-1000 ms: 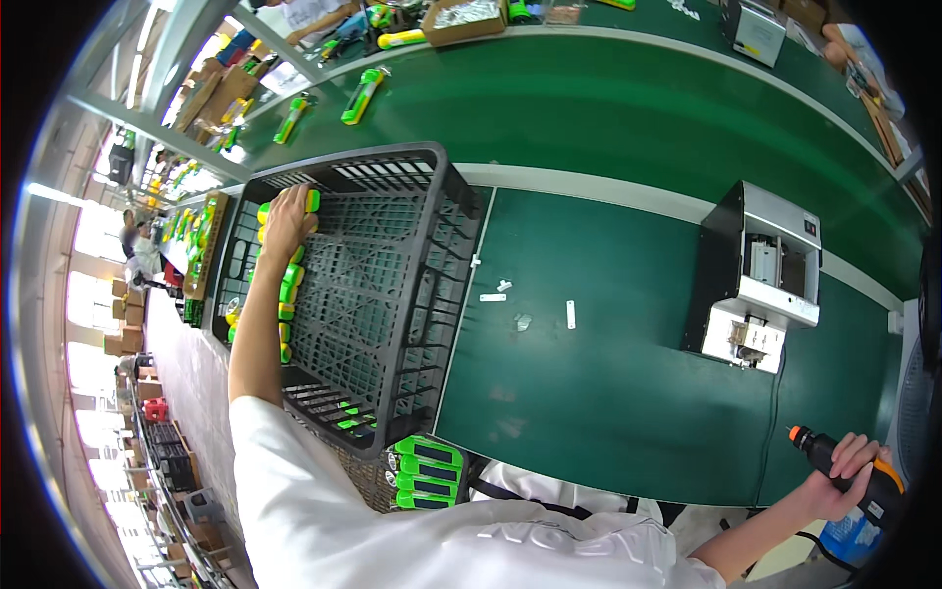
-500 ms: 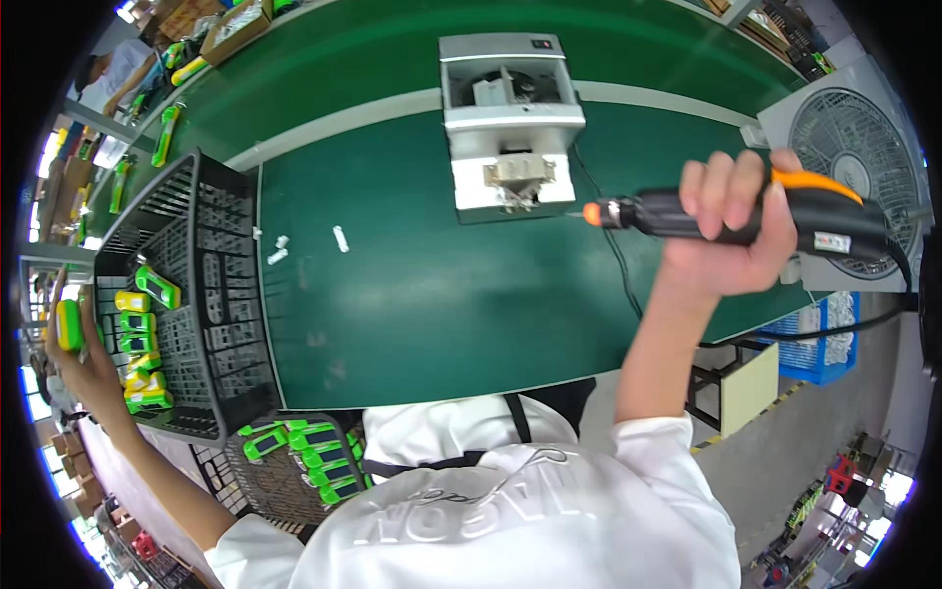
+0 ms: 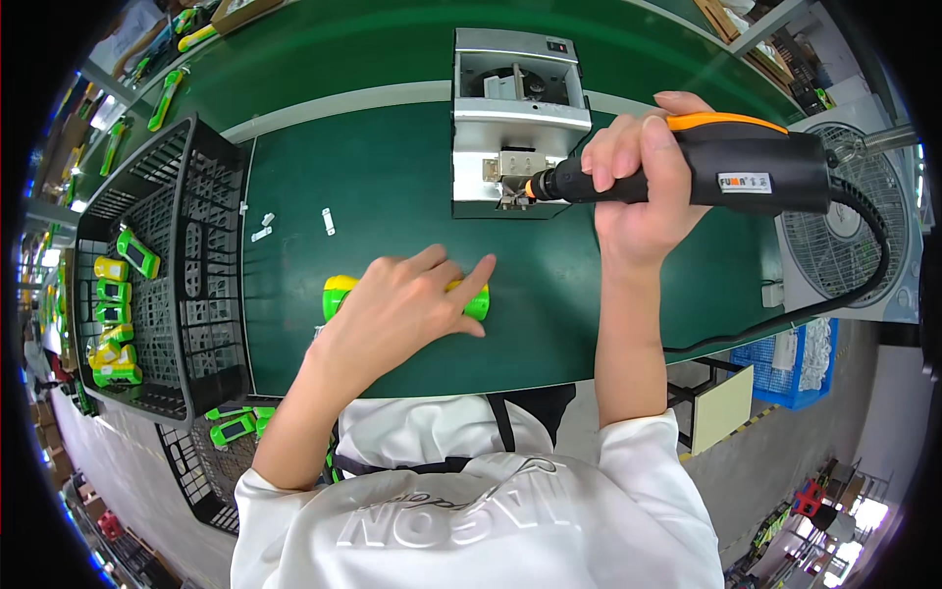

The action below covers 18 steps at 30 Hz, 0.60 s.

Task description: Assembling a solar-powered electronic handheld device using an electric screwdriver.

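Note:
My right hand (image 3: 643, 187) is closed around a black and orange electric screwdriver (image 3: 756, 167), held nearly level with its tip at the front outlet of a silver screw feeder (image 3: 520, 123). Whether a screw sits on the bit is too small to tell. On the green bench lies a green and yellow handheld device (image 3: 475, 302), crosswise beneath my left hand (image 3: 407, 299). That hand rests over the device with index finger and thumb spread apart. Its palm and fingers hide the device's middle.
At the left stands a black plastic crate (image 3: 186, 294) holding several similar devices. Small white pieces (image 3: 329, 222) lie on the bench (image 3: 530, 334). A fan (image 3: 844, 196) stands at the right, with the screwdriver's cable (image 3: 868, 285) curving past it. A blue basket (image 3: 810, 363) sits lower right.
My left hand has come from the crate to the bench with a green and yellow device, which now lies there. My right hand has moved the screwdriver left to the feeder's outlet.

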Tool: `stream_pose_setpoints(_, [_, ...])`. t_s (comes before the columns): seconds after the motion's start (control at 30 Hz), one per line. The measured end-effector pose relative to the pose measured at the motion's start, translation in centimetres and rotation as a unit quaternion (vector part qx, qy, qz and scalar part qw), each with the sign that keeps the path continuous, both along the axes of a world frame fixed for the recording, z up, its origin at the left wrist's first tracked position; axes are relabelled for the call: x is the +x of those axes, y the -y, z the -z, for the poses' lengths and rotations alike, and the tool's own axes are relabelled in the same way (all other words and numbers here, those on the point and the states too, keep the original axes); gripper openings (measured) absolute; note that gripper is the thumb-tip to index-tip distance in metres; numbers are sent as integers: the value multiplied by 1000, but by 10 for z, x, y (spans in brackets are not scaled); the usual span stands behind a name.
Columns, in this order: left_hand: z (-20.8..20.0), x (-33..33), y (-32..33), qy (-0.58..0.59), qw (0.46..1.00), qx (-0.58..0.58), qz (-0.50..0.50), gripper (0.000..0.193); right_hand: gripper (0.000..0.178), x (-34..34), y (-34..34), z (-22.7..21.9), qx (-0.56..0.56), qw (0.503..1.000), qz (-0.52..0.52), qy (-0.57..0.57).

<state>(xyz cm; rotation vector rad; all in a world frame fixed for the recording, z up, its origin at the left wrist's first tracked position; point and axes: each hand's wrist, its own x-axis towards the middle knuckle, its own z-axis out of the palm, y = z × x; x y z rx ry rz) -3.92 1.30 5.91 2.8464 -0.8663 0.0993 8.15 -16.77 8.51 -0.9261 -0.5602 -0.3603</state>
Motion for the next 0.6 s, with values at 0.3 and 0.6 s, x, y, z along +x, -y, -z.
stream_pose_setpoints(0.3, [41, 41, 13, 16, 997, -77, 24, 46, 28, -2, -7, -7, -44, 999, 10, -13])
stream_pose_setpoints(0.6, [56, 37, 7, 31, 987, -159, 5, 41, 28, -6, -21, -9, -118, 993, 21, 17])
